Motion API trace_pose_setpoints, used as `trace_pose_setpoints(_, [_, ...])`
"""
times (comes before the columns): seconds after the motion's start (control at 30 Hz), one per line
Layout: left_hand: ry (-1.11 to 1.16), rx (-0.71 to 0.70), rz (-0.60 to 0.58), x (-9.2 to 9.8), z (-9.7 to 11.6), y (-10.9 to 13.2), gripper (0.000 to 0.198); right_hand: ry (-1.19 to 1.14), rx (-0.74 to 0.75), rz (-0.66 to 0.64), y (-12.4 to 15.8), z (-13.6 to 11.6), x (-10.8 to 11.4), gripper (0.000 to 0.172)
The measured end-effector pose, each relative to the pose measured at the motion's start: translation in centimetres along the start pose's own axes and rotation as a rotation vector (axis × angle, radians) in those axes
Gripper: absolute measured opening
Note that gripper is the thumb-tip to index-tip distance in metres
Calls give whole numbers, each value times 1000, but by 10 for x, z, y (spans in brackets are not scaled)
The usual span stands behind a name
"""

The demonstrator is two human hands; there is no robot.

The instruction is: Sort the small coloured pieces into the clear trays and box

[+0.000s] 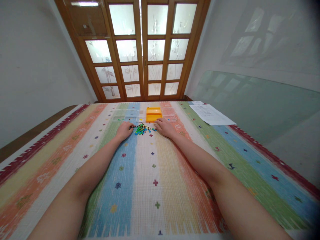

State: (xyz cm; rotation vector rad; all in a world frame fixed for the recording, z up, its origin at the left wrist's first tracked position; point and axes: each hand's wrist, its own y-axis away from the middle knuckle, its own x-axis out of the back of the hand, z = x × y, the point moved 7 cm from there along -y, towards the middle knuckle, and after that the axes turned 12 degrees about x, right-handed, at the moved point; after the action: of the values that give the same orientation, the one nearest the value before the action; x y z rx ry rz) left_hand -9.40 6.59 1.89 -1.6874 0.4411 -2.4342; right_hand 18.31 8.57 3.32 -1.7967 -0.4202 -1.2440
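Observation:
A pile of small green, blue, yellow and dark pieces (141, 129) lies on the striped tablecloth; the pieces are too small to name exactly. My left hand (124, 131) rests at the pile's left edge, fingers curled together near a few dark pieces. Whatever is between those fingertips is too small to make out. On the pile's right side, my right hand (163, 127) lies low with its fingers apart, close to a few loose pieces. Just beyond it stands an orange box (154, 114) with two compartments.
Clear plastic trays flank the orange box: a left tray (125, 115) holding a few small pieces and a right tray (170, 114) with a blue piece. Printed paper sheets (212, 114) lie at the back right. Wooden glass-paned doors (143, 66) stand behind the table.

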Motion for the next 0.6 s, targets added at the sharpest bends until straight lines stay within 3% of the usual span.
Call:
trace_pose_setpoints(0.27, [-10, 61, 14, 1, -7, -1, 29, 0, -9, -9, 0, 0, 0, 33])
trace_pose_setpoints(0.6, [-10, 16, 4, 0, -3, -1, 22, -16, -17, -21, 0, 0, 0, 33])
